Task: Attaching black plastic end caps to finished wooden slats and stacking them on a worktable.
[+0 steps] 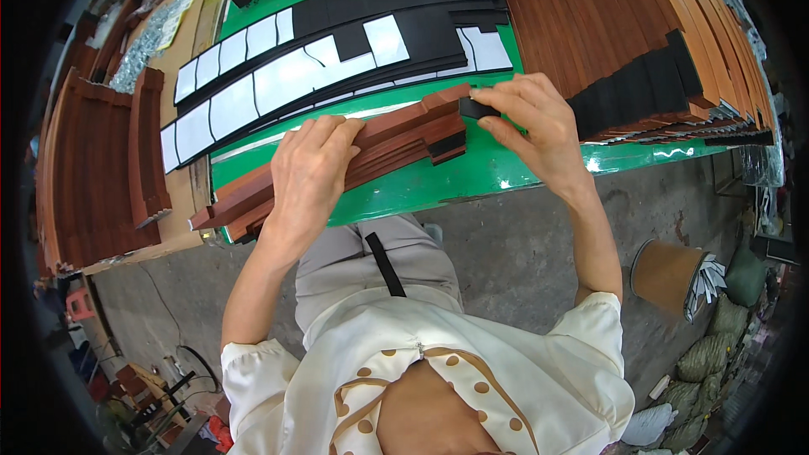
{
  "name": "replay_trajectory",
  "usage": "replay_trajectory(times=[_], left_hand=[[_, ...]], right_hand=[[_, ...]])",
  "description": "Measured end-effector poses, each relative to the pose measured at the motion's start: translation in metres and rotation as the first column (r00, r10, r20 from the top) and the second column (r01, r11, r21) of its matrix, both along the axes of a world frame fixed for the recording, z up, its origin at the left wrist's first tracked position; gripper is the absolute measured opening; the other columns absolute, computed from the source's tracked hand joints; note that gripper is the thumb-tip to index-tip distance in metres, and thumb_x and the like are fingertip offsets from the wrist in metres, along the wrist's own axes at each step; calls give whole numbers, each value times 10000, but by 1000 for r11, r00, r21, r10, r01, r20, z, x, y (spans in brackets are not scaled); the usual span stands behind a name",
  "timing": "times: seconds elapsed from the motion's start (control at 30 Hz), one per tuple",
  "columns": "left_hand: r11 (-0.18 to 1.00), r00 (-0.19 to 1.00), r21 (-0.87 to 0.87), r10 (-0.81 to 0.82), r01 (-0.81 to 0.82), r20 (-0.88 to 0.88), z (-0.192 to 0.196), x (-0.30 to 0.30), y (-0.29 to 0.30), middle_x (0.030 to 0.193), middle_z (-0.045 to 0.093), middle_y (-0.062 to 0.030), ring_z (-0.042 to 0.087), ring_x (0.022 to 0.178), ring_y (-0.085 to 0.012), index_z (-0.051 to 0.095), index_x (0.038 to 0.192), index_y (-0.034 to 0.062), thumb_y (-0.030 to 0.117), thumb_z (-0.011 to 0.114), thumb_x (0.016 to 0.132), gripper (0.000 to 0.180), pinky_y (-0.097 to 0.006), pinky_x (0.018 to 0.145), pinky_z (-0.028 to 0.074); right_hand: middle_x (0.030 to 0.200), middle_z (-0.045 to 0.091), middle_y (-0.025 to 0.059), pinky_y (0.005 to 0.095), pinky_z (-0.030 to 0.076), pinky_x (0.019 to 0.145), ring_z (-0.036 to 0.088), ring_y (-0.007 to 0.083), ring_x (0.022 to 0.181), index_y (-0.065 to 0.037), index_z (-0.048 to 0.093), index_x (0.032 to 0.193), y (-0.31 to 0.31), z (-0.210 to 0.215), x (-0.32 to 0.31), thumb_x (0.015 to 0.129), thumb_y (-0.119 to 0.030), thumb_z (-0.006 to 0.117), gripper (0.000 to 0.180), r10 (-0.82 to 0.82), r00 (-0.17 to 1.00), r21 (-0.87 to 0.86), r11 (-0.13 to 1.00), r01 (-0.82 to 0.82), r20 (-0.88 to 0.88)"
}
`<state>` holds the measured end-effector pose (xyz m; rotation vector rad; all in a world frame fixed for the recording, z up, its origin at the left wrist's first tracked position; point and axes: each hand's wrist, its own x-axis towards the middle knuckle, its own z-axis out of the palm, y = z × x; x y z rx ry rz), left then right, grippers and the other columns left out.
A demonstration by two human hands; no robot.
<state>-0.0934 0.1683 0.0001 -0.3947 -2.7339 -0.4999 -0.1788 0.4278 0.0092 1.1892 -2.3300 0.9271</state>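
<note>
My left hand (pixel 313 167) is closed over a reddish-brown wooden moulding strip (pixel 411 116), which lies slanted near the front of the green tabletop (pixel 396 194). At the strip's right end, my right hand (pixel 539 125) pinches a small black foam pad (pixel 477 108) between thumb and fingers. The pad meets the strip's end; whether it sticks there I cannot tell. Under and in front of this strip lie more brown strips (pixel 383 162), with a black pad (pixel 447 147) on an end. Behind my hands are black foam sheets (pixel 413 38) cut into pieces, partly showing white backing (pixel 282 84).
A large stack of brown strips (pixel 590 8) with black end pads (pixel 636 88) stands at the right. More strips (pixel 93 160) are stacked at the left on a tan board (pixel 187 181). On the floor at right is a brown bin (pixel 666 274) beside several sacks (pixel 708 358).
</note>
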Motion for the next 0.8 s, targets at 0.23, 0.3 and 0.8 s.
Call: replay_trajectory(times=[0.23,0.3,0.8], left_hand=[[995,998,98,6,0,-67,4,-23,33,958,608,-64,566,847,-240,619,1009,47,172,727,715,338,-357,763,408],[991,999,127,41,-37,-25,0,-31,43,956,611,-53,568,840,-229,632,992,53,183,733,711,326,-358,758,406],[932,992,341,108,-124,65,-16,-45,55,856,668,-76,644,706,-223,679,856,30,119,744,698,193,-312,632,493]], right_hand=[[885,601,29,331,448,767,521,221,896,-97,672,989,-8,-8,-27,747,-103,694,243,78,972,35,996,-88,220],[886,592,19,327,444,764,512,212,901,-110,687,980,-12,-13,-35,763,-111,679,217,141,953,5,989,-148,268],[863,563,8,315,414,766,488,182,887,-91,701,963,-16,-18,-44,759,-116,687,206,170,933,65,978,-200,318]])
